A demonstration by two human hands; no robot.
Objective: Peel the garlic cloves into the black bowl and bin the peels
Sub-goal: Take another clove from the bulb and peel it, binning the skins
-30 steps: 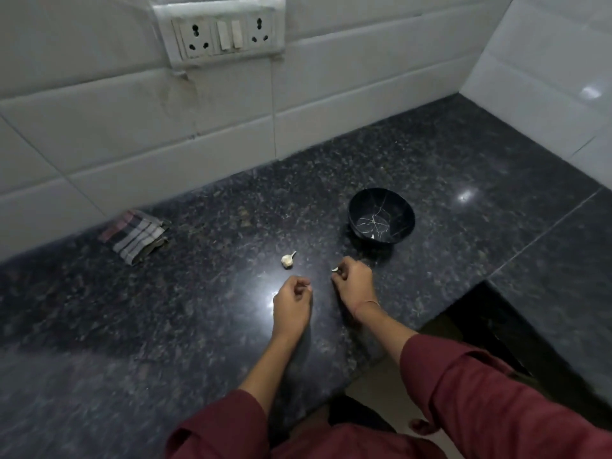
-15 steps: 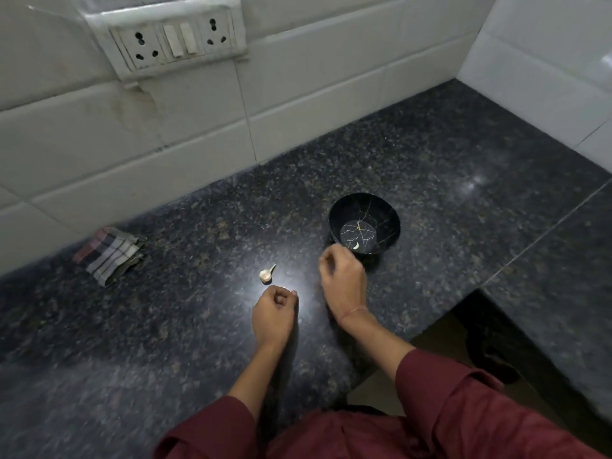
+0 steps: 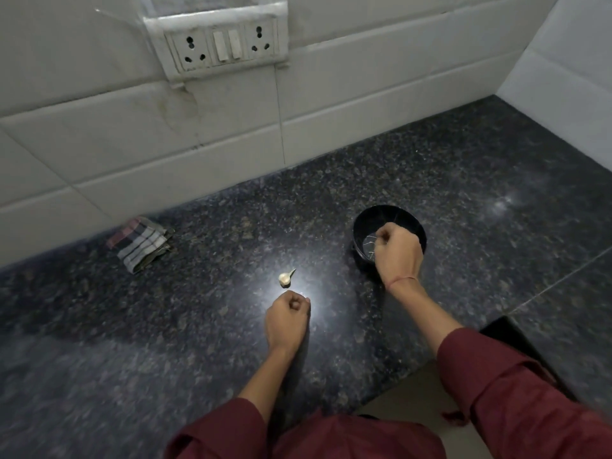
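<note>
A light, papery clove (image 3: pixel 284 279) lies on the table (image 3: pixel 198 326) at centre, probably best pinched at its plump body, while the right hand (image 3: pixel 397 251) over the bowl (image 3: pixel 384 209) and left hand (image 3: pixel 286 318) nearby each show a curled grip, and I cannot tell what they hold.

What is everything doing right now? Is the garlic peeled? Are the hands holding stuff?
Black bowl: upright on the counter, right hand above it.
Garlic clove: lying loose on the counter, seems unpeeled.
Right hand: fingers curled over the bowl; what they hold is hidden.
Left hand: fist on the counter; inside hidden.
Cloth: folded, by the wall.
Sockets: nothing plugged in.
</note>
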